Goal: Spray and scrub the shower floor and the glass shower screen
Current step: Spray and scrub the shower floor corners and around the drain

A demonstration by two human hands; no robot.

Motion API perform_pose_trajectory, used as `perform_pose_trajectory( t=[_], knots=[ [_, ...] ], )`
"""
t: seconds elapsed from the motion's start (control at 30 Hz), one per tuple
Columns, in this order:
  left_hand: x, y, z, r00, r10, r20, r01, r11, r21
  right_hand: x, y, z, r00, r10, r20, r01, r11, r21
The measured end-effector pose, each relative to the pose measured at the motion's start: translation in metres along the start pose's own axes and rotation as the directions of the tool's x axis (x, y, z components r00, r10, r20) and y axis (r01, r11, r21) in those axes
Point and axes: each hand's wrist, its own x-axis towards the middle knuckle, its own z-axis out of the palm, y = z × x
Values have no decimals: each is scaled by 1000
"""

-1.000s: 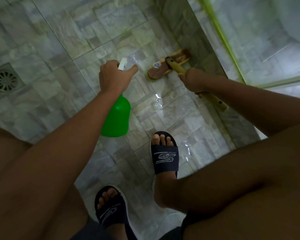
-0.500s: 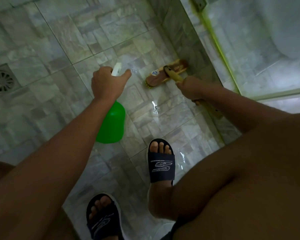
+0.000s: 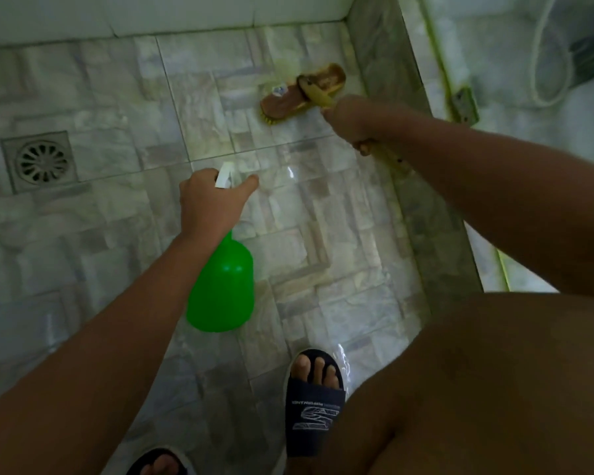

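While the left hand [image 3: 210, 204] grips the green plastic spray bottle [image 3: 222, 289] mid-frame, the right hand [image 3: 352, 123] clasps the wooden long-handled scrub brush [image 3: 300, 94], bristles on wet grey tile floor [image 3: 117, 217], upper right.

The spray bottle [image 3: 222, 289] is bright green with a white nozzle, hanging upright above the shower floor [image 3: 117, 214], gripped at its neck by the left hand [image 3: 208, 202]. The scrub brush [image 3: 302, 92] has a brown wooden back, yellow bristles and a long yellowish handle; its head rests bristles-down on the floor near the far right corner, handle slanting back into the right hand [image 3: 352, 126], which grips it. The floor is pale grey-white marbled tile, wet and glossy. The glass screen [image 3: 494, 108] stands along the right edge, its bottom rail stained yellow-green.
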Motion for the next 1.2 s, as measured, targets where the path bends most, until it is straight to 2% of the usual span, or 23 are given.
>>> perform_pose_trajectory(
  t=[0.1, 0.2, 0.27, 0.43, 0.53, 0.67, 0.8, 0.9, 1.03, 1.2],
  knots=[
    [4, 7, -3, 999, -37, 3, 37, 999, 5, -35, 33, 18, 1000, -8, -14, 7, 998, -64],
    [3, 7, -1, 998, -60, 28, 60, 998, 19, -72, 72, 37, 996, -1, 88, 12, 992, -129],
    [2, 3, 2, 995, -94, 36, 91, 992, 88, -85, 89, 46, 994, 33, 100, -14, 982, -188],
    [0, -3, -6, 993, -112, -41, 115, 989, 94, -77, 87, 61, 997, -18, 81, 36, 973, -227],
    [2, -3, -9, 993, -110, -39, 112, 992, 56, -64, 66, 63, 994, -56, 90, 73, 978, -197],
    [9, 3, -15, 990, -86, -111, 94, 993, 76, -31, 6, 58, 989, -133, 71, 144, 974, -174],
    [14, 1, -23, 987, -80, -143, 82, 997, 11, 12, -73, 26, 982, -184, 51, 188, 979, -84],
    [16, 1, -32, 981, -99, -167, 97, 995, -18, 25, -99, 7, 978, -200, 63, 202, 979, -35],
    [22, 12, -31, 989, -46, -140, 37, 997, -65, -1, -67, 25, 988, -135, 77, 138, 990, -37],
    [33, 38, -18, 995, 73, -65, -74, 997, -15, -43, 22, 44, 998, -7, 61, 10, 999, -46]
  ],
)
